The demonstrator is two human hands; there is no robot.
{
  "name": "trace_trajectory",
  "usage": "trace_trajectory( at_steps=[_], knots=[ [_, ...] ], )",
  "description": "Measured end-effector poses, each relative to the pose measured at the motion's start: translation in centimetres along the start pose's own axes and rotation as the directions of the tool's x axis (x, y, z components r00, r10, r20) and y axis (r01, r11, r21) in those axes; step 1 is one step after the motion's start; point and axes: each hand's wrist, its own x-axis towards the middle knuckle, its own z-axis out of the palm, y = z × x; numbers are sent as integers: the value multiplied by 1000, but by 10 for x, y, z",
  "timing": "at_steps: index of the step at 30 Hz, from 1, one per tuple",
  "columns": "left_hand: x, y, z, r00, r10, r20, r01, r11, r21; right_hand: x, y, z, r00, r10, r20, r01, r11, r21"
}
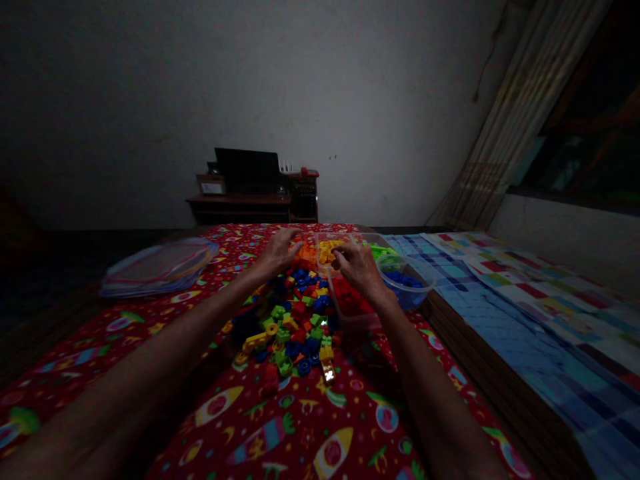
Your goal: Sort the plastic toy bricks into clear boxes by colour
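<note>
1. Nearest is the red printed cloth, with a loose pile of mixed toy blocks farther up its middle.
2. The blocks look like small hard plastic: probably light, stiff, a little slick and not fragile. A thumb-and-fingertip hold on opposite flat sides should suit them; the round pieces, by their rims.
3. Right of the pile, a clear tub holds red pieces; beside it, a round clear bowl holds blue pieces.
4. The right hand is over the red pieces' tub, thumb and forefinger curled towards each other; I can't tell whether they pinch anything.
5. The left hand is beyond the pile, thumb and fingers apart, near orange pieces.
6. Farther back, clear containers hold yellow pieces and green pieces. Well left lie stacked clear lids.
</note>
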Motion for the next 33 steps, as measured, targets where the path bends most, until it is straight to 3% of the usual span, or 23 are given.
trace_trajectory(
  at_steps=[2,5,7,9,14,19,23,26,28,30,33],
  knots=[
    [-29,15,2,970,201,134,-190,978,-86,2,3,-2,1000,4,-15,-4,1000,0],
    [-77,40,6,858,410,308,-363,910,-201,5,5,-5,1000,10,-20,-11,1000,-7],
    [-102,52,11,766,493,412,-461,868,-183,5,5,-6,1000,8,-19,-8,1000,-10],
    [-119,61,18,745,484,458,-492,863,-113,4,3,-6,1000,-1,-21,0,1000,-12],
    [-127,76,29,798,329,504,-426,900,87,2,-1,-3,1000,-26,-5,26,999,-20],
    [-133,87,32,840,294,456,-414,890,191,1,-3,0,1000,-17,18,17,1000,-26],
    [-136,83,27,864,348,365,-391,919,49,1,-1,-2,1000,-23,15,23,1000,-19],
    [-126,76,13,877,291,382,-274,957,-99,1,1,-2,1000,-17,2,17,1000,-20],
    [-115,70,3,855,199,478,-138,977,-160,0,2,-3,1000,-11,2,11,1000,-29],
    [-105,63,-3,795,142,589,-25,979,-201,0,1,-3,1000,-10,10,10,999,-41],
    [-95,52,-2,745,84,661,123,958,-260,-1,-1,-4,1000,-17,19,18,999,-51]
  ],
)
